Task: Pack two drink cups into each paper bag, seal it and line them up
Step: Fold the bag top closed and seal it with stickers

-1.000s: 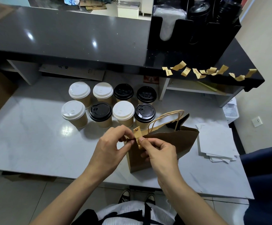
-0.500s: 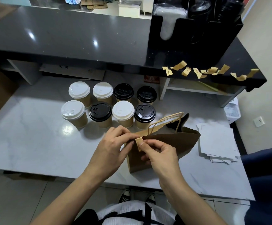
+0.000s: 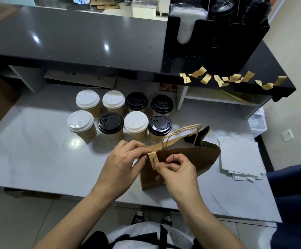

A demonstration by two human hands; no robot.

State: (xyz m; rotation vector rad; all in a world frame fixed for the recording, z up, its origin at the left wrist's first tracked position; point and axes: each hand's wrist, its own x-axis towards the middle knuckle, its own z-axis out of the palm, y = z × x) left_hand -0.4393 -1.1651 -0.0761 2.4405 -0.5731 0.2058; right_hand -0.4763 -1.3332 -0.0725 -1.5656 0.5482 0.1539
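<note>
- Both hands meet at the top edge of the paper bag; the left hand pinches the near end of the bag's mouth, fingers curled over the folded rim; the right hand pinches the lower end of a tan sticker folded over that rim
- Printed on the sticker is a word that begins "Good"; the rest is hidden by the thumb
- The bag stands on the white marble-look counter near its front edge, its twine handles up and its far end gaping; what is inside cannot be seen
- Eight cups stand in two rows of four just behind the bag, four with white lids, four with black; the black lids carry raised lettering too small to read
- More tan stickers hang along the edge of the dark raised counter; small print on them is unreadable
- White paper sheets lie right of the bag; a black lid holder sits on the dark counter; a wall socket shows on the cream wall; the floor is pale tile
</note>
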